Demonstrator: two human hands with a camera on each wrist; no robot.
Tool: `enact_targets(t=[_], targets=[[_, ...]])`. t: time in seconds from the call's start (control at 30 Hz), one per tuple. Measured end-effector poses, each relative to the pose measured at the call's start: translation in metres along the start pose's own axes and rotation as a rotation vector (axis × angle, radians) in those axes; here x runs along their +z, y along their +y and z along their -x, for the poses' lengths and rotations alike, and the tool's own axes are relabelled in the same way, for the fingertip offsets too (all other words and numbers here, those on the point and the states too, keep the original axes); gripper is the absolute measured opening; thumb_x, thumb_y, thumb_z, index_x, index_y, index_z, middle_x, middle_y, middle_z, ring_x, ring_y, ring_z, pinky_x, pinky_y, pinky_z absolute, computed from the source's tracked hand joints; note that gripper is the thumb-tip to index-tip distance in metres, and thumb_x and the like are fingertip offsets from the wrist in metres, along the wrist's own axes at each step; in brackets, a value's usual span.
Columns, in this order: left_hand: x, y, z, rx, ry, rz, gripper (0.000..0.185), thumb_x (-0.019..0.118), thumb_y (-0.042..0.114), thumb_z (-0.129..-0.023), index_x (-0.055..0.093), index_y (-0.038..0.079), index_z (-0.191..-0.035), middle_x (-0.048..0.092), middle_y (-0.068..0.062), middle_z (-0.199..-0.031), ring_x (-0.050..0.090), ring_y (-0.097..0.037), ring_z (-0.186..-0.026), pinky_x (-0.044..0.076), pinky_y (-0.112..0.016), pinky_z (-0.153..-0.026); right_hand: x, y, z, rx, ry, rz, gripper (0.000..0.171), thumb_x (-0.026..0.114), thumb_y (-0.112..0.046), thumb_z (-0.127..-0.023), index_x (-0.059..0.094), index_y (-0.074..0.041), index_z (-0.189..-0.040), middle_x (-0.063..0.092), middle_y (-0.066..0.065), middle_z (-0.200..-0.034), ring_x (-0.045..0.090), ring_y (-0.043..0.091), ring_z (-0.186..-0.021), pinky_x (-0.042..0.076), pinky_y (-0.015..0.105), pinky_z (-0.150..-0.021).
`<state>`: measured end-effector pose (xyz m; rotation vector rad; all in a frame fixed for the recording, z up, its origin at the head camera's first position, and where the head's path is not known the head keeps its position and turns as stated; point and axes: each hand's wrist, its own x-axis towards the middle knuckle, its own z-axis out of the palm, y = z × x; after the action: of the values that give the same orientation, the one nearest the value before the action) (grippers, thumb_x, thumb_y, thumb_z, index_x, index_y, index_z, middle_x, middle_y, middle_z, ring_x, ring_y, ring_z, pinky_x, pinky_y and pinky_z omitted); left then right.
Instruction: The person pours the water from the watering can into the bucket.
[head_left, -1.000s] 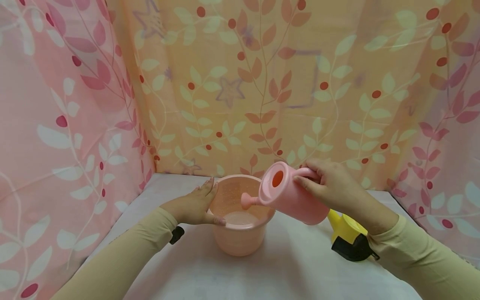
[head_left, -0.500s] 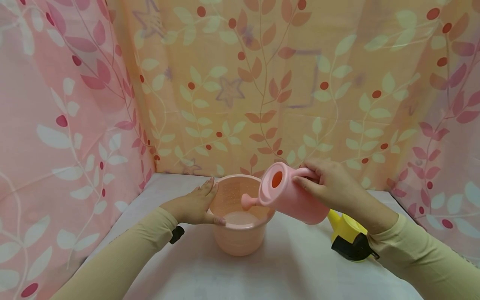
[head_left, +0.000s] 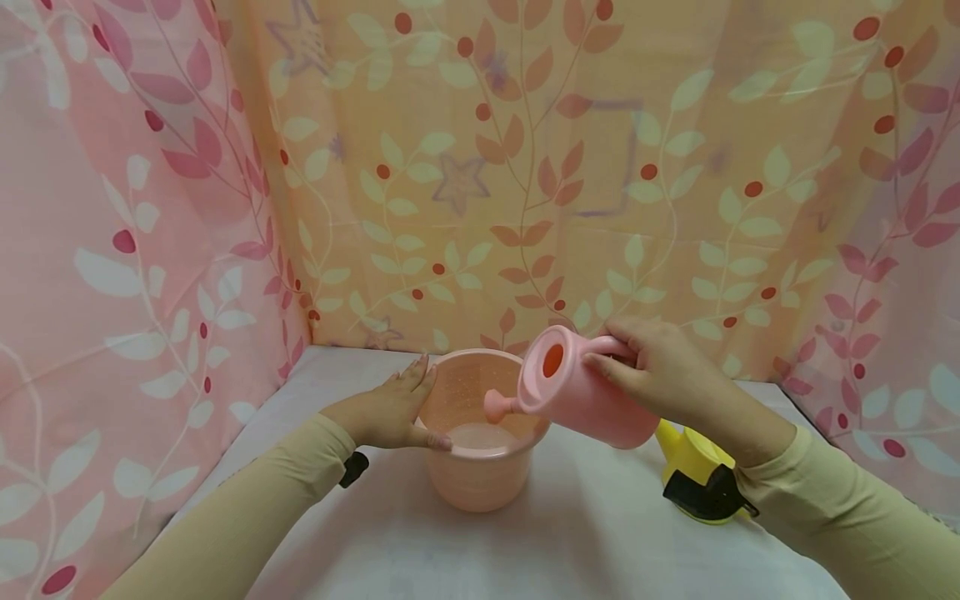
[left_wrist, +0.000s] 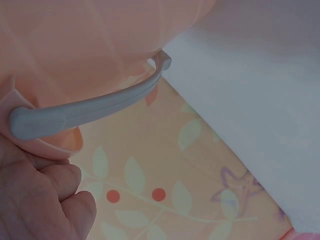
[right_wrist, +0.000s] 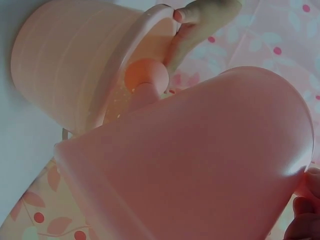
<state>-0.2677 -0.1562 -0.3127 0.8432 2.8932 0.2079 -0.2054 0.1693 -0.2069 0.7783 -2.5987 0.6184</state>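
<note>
Head view: The right hand point(head_left: 671, 358) grasps the handle of a pink watering can point(head_left: 600, 404), its fingers wrapped round the grip and the thumb on the near side. The right forearm, in a beige sleeve point(head_left: 847, 508), enters from the lower right corner and slopes up toward the can. The can is held off the table point(head_left: 375, 542), tilted leftward, its spout head point(head_left: 497, 406) within the mouth of a peach bucket point(head_left: 480, 487). The bucket stands upright on the table. The left hand point(head_left: 382, 414) is spread, not clenched: fingers extended along the left side of the rim, thumb laid across the near rim. The left forearm rises from the lower left. A yellow object point(head_left: 697, 458) is partly hidden beside the right wrist. The patterned cloth point(head_left: 465, 108) behind bears leaves, red dots and purple star outlines.

Left wrist view: Part of the left hand shows at lower left, touching the bucket just below the mount of its grey handle point(left_wrist: 95, 110). The handle hangs against a cloth background.

Right wrist view: The can's body fills the centre, spout head at the bucket mouth. Some right-hand fingers point(right_wrist: 305, 217) appear at lower right; their grip cannot be judged from here. The left thumb rests on the rim.
</note>
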Motion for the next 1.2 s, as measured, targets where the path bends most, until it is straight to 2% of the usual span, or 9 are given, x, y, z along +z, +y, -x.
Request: enact_targets(t=[0.23,0.5,1.0,1.2], targets=[[-0.0004,0.0001,0.0,-0.011,-0.001,0.014,0.117,0.049,0.078,-0.068,0.01,-0.001,-0.145,-0.002,-0.022,-0.151,-0.003,-0.031,-0.139,0.01,-0.048,-0.11,0.0005,-0.0003,-0.0003,-0.019,0.0,-0.008,0.013,0.07,-0.018,-0.081,0.058,-0.017,-0.075,0.053,-0.005,-0.065,0.049,0.014,-0.062,0.047,0.026,-0.051],[0.002,-0.0014,-0.001,-0.007,0.007,0.003,0.118,0.048,0.079,-0.068,0.01,-0.002,-0.145,-0.001,-0.021,-0.151,-0.004,-0.03,-0.139,0.01,-0.047,-0.111,0.0009,-0.0009,-0.0016,-0.002,-0.024,-0.027,0.011,0.069,-0.017,-0.082,0.059,-0.015,-0.078,0.056,-0.003,-0.067,0.051,0.015,-0.062,0.048,0.025,-0.053],[0.0018,-0.001,-0.0007,-0.013,0.008,0.013,0.119,0.049,0.079,-0.067,0.009,-0.001,-0.145,-0.002,-0.021,-0.151,-0.004,-0.029,-0.139,0.009,-0.047,-0.111,0.0002,0.0005,-0.0028,-0.046,0.007,0.01,0.015,0.07,-0.015,-0.08,0.057,-0.016,-0.074,0.052,-0.006,-0.063,0.048,0.013,-0.059,0.045,0.025,-0.05],[0.0018,-0.0015,-0.0005,-0.018,0.009,0.007,0.121,0.047,0.081,-0.066,0.007,-0.001,-0.145,-0.004,-0.019,-0.151,-0.005,-0.028,-0.139,0.01,-0.046,-0.111,0.0007,-0.0001,-0.0031,-0.054,-0.003,-0.012,0.012,0.07,-0.014,-0.08,0.059,-0.016,-0.076,0.055,-0.006,-0.066,0.05,0.013,-0.06,0.047,0.025,-0.051]])
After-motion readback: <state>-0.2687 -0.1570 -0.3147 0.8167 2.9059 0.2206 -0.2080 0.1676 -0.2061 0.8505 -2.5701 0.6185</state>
